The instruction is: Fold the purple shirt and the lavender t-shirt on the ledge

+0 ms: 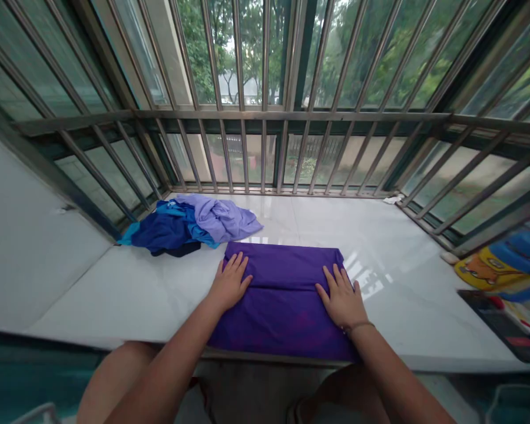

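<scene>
A dark purple cloth garment [287, 321] lies flat on the white sill, its far part folded over so that a crease crosses it from side to side. My left hand [232, 282] rests on its left edge with the fingers stretched out. On the right edge lies my right hand [342, 297], fingers spread, a thin bracelet at the wrist. Both palms face down on the fabric, and neither hand grips it. The near edge of the garment reaches the front edge of the sill. What kind of garment it is, I cannot tell.
A crumpled heap of clothes, with a lavender piece [223, 218] and a blue piece [165, 229], sits at the back left. Metal window bars [265, 115] enclose the white sill [406, 247]. At the right stand a blue and yellow container [503, 268] and a dark tray [486, 315].
</scene>
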Demonstrator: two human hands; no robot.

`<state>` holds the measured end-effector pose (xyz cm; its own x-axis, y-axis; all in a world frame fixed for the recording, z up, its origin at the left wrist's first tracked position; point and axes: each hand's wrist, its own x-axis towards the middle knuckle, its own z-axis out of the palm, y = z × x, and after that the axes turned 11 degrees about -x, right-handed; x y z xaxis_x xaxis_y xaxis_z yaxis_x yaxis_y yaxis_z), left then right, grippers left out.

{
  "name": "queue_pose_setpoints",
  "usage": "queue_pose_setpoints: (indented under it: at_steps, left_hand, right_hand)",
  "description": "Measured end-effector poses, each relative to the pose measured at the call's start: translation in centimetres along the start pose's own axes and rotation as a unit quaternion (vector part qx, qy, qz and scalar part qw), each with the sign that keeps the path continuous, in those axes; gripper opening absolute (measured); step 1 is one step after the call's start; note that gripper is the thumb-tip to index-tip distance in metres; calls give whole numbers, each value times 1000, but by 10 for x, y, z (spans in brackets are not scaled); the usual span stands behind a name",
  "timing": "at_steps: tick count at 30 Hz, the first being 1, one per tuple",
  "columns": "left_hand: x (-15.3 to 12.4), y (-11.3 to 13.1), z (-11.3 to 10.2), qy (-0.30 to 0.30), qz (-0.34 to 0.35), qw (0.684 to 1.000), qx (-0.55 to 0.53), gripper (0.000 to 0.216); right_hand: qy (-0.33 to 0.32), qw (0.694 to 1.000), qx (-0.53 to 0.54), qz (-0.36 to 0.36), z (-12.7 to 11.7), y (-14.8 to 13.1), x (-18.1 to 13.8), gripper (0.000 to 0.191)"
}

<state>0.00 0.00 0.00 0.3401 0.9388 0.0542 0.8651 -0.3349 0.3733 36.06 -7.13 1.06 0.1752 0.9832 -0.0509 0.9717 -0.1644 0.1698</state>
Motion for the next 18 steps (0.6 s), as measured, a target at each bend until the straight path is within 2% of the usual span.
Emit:
queue_pose_setpoints:
  at_steps: [4, 7, 9, 13, 15, 18]
  left_hand:
    - [27, 6, -11, 21, 31, 999, 18, 59]
    - [73, 4, -30, 55, 69, 995, 35, 57]
    - [107, -4, -40, 39, 67, 996, 44, 56]
    - [153, -45, -52, -13, -21, 999, 47, 56]
    - [159, -74, -55, -19, -60, 997, 43, 58]
    - [155, -120, -64, -20, -96, 994, 40, 61]
  right_hand:
    - [9, 1000, 3, 0, 17, 6, 2, 71]
    - [10, 1000, 1, 3, 17, 8, 2, 71]
    - [7, 1000, -3, 6, 16, 7, 2, 71]
    - [3, 1000, 3, 3, 14, 7, 1, 72]
    - [3, 1000, 9, 3, 13, 6, 1, 72]
    - [0, 1000, 15, 3, 12, 6, 1, 72]
